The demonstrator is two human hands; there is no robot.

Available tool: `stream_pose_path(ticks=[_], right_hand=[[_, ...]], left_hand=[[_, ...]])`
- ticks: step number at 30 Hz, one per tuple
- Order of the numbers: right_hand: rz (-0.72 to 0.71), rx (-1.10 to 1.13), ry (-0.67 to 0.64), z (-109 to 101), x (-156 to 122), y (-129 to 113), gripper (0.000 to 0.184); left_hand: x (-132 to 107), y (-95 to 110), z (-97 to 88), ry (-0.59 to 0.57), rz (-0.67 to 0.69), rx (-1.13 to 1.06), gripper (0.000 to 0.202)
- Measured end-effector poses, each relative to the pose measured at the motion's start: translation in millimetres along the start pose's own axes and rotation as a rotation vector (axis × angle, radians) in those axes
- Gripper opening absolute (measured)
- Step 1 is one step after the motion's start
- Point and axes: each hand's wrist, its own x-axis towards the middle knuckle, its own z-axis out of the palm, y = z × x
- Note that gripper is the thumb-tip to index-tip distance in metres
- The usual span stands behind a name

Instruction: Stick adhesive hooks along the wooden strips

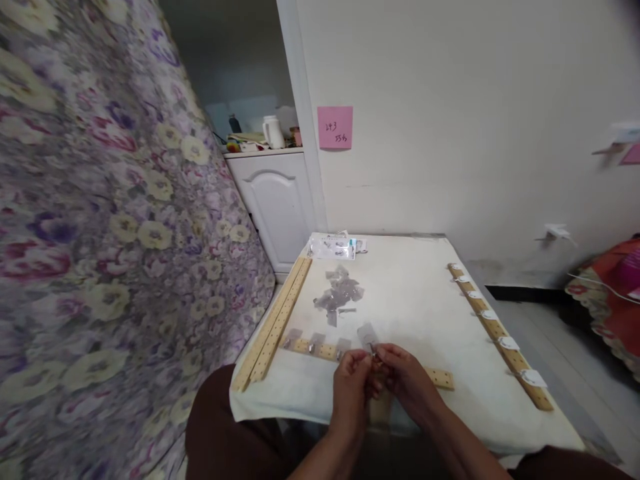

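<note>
Here, a small clear packet [367, 334] is held above the near half of the table [400, 280], a little right of the middle of its near edge. The left hand [351, 377] and right hand [404, 375] have their fingertips closed together on its near end; the exact pinch is partly hidden. Beneath them, a perforated wooden strip [443, 379] runs roughly along the near edge, three packets [315, 344] lying across its left part. Beyond, towards the far left corner, lies a loose pile of packets [341, 292], then flat packaging [331, 249] at that corner. Two bare strips [280, 320] follow the left edge; along the right edge, another strip [493, 329] carries six white pieces [509, 343].
</note>
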Motion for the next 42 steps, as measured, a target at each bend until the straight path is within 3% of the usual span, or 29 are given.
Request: stream_pose_path(ticks=[5, 8, 13, 21, 27, 33, 42], right_hand=[[0.020, 0.008, 0.023, -7.6, 0.0, 1.8, 0.023], [-0.005, -0.111, 0.072, -13.7, 0.3, -2.7, 0.023], [-0.163, -0.347, 0.163, -22.0, 2.6, -17.5, 0.028], [-0.247, -0.734, 0.128, -35.6, 18.2, -9.8, 0.019], [-0.304, -0.987, 0.178, -30.5, 26.1, -6.7, 0.013], [-0.308, -1.232, 0.242, -22.1, 30.8, -5.8, 0.011], [-0.315, -1.261, 0.249, -22.5, 40.1, 0.2, 0.014]], left_hand=[[-0.8, -1.7, 1.7, 0.008, 0.012, 0.006, 0.027], [-0.7, -2.0, 1.1, 0.025, -0.008, 0.028, 0.025], [-6.4, -7.9, -3.6, 0.038, -0.093, 0.131, 0.021], [-10.5, -21.2, -11.8, 0.021, -0.191, 0.200, 0.023], [-4.3, -26.6, -15.1, 0.106, -0.161, 0.095, 0.030], [1.2, -27.0, -15.6, 0.187, -0.234, 0.108, 0.023], [10.4, -26.6, -14.1, 0.239, -0.301, 0.120, 0.015]])
